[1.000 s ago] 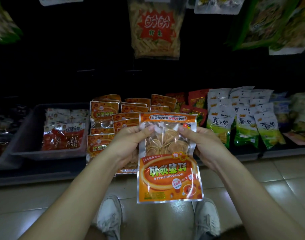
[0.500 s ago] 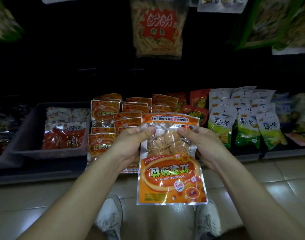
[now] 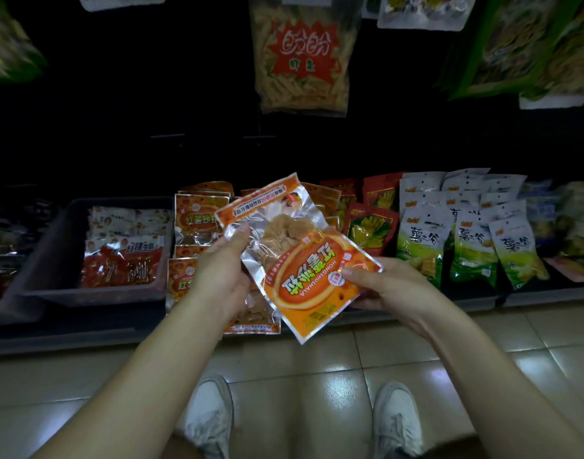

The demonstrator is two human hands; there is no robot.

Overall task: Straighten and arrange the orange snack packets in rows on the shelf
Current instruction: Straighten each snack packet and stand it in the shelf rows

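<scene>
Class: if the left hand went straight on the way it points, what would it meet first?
Probably the shelved orange packets just beyond the left hand, which grips the held packet; depth is unclear.

The dark shelf (image 3: pixel 85 336) carries a grey tub (image 3: pixel 52 246), orange snack packets (image 3: pixel 198 220), red packets (image 3: pixel 371 226) and white-green packets (image 3: pixel 466 240).

Glossy pale floor tiles (image 3: pixel 300 369) below a low dark shelf (image 3: pixel 68 339), black unlit back panel (image 3: pixel 151 127) above.
</scene>
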